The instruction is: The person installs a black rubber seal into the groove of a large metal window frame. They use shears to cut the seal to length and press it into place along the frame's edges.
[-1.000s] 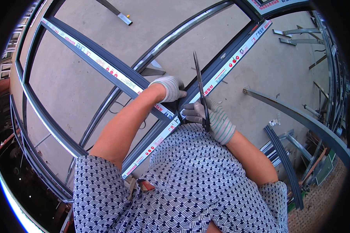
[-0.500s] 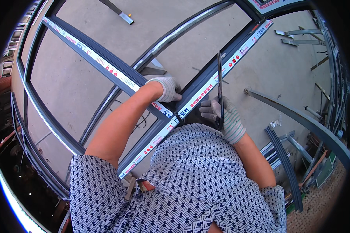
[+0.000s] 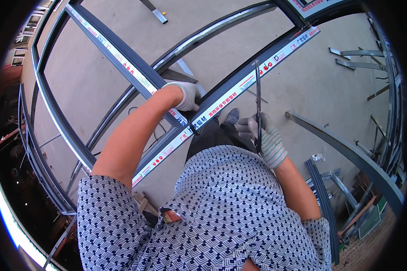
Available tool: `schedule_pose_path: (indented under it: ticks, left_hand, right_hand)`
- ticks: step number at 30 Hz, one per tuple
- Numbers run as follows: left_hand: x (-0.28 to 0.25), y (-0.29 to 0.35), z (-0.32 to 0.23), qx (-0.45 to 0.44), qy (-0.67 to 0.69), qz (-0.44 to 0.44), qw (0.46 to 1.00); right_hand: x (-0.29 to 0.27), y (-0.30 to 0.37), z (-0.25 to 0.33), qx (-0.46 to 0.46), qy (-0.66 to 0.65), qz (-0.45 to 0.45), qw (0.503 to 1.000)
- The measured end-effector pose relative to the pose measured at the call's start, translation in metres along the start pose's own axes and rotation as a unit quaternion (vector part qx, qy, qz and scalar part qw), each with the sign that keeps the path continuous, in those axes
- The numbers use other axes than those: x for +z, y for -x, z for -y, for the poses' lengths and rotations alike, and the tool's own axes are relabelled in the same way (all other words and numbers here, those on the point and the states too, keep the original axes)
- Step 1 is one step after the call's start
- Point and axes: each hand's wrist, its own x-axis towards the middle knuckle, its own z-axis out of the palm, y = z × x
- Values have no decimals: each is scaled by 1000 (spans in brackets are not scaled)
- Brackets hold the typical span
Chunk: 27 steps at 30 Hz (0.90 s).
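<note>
My left hand, in a striped knit glove, grips a dark grey aluminium profile where it meets a second profile at a right-angled joint. Both bars carry white printed protective film. At the joint a small black piece stands out against the film. My right hand, gloved alike, is closed around a long thin dark tool, whose kind I cannot make out. The tool points away from me, its far tip overlapping the second profile in the picture; whether they touch I cannot tell.
A large metal frame extends left and away, with a curved steel bar beneath the profiles. At right a grey steel beam slants across, near metal offcuts and stacked dark profiles. My shoe stands on the concrete floor.
The view has shifted. My left hand and the joint now appear further left, and my legs and a shoe have come into sight. Both hands keep their holds.
</note>
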Motion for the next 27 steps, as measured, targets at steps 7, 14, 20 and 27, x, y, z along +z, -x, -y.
schedule_pose_path:
  ticks: [7,14,20,27]
  left_hand:
    - [18,-1,-1,4,-20,-66,998]
    - [24,10,-9,-12,-42,-94,995]
    - [24,28,-12,-50,8,-177,983]
    - [61,56,7,30,39,-422,905]
  right_hand:
    - [-37,8,-18,29,10,10,999]
    - [-56,12,-17,18,57,29,998]
    - [-60,19,-11,3,83,45,995]
    - [-52,27,-21,27,158,37,986]
